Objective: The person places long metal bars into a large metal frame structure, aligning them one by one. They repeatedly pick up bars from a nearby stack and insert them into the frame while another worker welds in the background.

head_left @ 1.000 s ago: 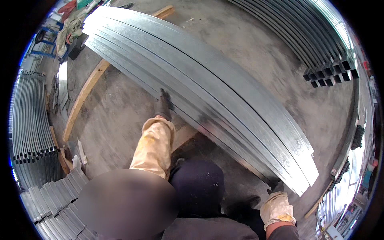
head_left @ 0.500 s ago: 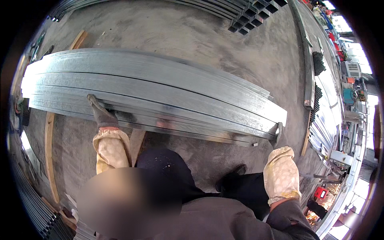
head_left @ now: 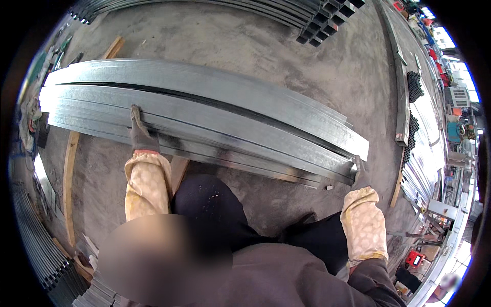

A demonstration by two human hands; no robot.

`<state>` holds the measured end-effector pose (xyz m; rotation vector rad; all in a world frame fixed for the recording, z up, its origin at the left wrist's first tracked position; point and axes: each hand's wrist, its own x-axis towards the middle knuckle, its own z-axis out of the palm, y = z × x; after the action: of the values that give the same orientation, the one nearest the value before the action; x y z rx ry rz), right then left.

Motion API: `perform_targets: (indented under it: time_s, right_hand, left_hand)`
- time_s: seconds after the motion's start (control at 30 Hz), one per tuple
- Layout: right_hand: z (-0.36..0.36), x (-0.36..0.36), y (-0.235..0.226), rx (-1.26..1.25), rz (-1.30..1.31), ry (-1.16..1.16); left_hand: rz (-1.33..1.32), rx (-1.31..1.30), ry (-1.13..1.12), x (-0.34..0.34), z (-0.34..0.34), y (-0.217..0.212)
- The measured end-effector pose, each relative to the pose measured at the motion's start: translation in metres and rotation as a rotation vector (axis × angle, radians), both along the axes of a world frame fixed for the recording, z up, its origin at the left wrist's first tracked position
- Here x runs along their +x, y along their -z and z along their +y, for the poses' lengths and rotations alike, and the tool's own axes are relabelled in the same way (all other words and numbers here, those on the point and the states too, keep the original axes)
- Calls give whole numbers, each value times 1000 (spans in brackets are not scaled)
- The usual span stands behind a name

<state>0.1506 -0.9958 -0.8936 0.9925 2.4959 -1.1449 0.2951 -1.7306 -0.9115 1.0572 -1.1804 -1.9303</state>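
A long, shiny grey metal tube [head_left: 225, 122] lies crosswise in front of me on a pile of similar lengths. My left hand [head_left: 141, 130], in a dark glove, hooks its fingers over the tube's top near its left part. At the right end my right hand [head_left: 362, 174], also gloved, is closed around the tube's end. A dark, narrow gap separates this tube from a wider-looking far length [head_left: 215, 87]. Pale fabric sleeve covers [head_left: 148, 184] wrap my forearms. My palms and the undersides of the lengths are hidden.
Wooden battens [head_left: 70, 189] lie under and beside the pile. A stack of square tubes [head_left: 327, 20] stands at the far side, another bundle [head_left: 41, 240] at the lower left. To the right are a long beam [head_left: 400, 102], tube bundles and a red box [head_left: 415, 259].
A gap has opened between the far length and the tube in my hands, widest toward the right. My left hand sits slightly farther right and higher in view. Sparks at the right have gone.
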Motion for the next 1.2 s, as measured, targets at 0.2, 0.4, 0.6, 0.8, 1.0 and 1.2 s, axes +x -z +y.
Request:
perform_targets:
  time_s: [0.2,0.4,0.6,0.8,1.0,1.2]
  right_hand:
    - [56,19,28,115,181,-259]
    - [-54,72,-47,-95,349,-9]
    - [-49,108,-19,239,363,1]
    - [13,101,66,36,409,104]
    - [-20,110,52,189,160,-33]
    - [-14,122,65,290,136,-19]
  left_hand:
    - [-275,-814,202,30,-36,39]
    - [88,-319,113,74,-65,31]
    - [234,371,12,51,-16,-4]
    - [216,102,-54,82,-15,27]
    - [153,294,-62,128,-10,30]
    - [207,454,-86,110,5,32]
